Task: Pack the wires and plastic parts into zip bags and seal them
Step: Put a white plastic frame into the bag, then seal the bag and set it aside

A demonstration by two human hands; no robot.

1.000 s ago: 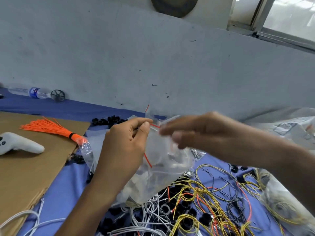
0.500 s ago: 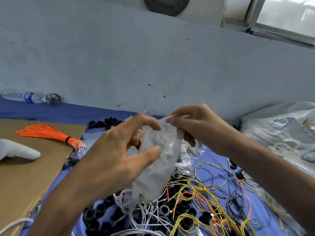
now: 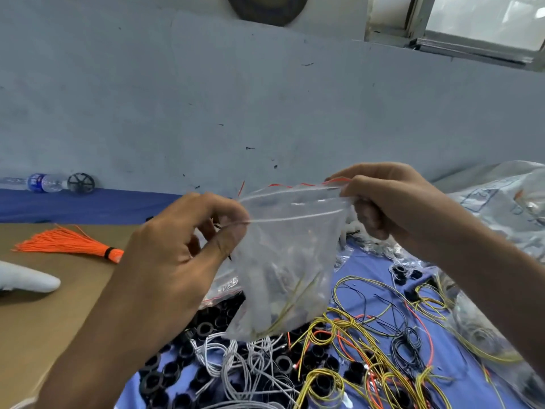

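Two hands hold a zip bag up above the surface.
The left hand has its grip pinched on the bag's top left corner. The right hand pinches the top right corner at the red strip. Yellow wire and pale parts lie inside the bag. Loose wires and black plastic rings lie on the surface below.
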